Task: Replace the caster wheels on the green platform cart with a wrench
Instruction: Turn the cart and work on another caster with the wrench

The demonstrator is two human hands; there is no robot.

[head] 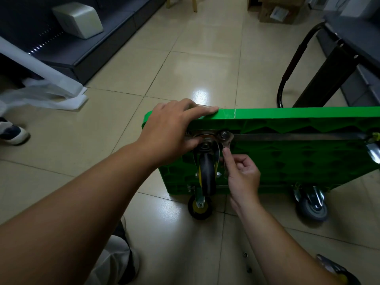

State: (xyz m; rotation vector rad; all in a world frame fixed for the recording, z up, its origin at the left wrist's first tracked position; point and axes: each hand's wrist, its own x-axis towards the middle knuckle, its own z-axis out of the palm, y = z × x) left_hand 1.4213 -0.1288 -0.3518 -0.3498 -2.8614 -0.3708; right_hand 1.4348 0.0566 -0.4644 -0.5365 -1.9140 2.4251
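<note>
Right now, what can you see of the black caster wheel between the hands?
The black rubber-looking caster wheel sits in a shiny metal fork, yellow at its hub, below a swivel plate on the green plastic platform cart, which stands on edge. The thumb of the left hand touches the plate; the right hand holds a flat metal wrench at its bolt.

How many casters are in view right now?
5: upper-left caster; yellow-hubbed caster and grey caster at the bottom of the cart; cropped caster at right; loose caster bottom right, partly hidden.
</note>
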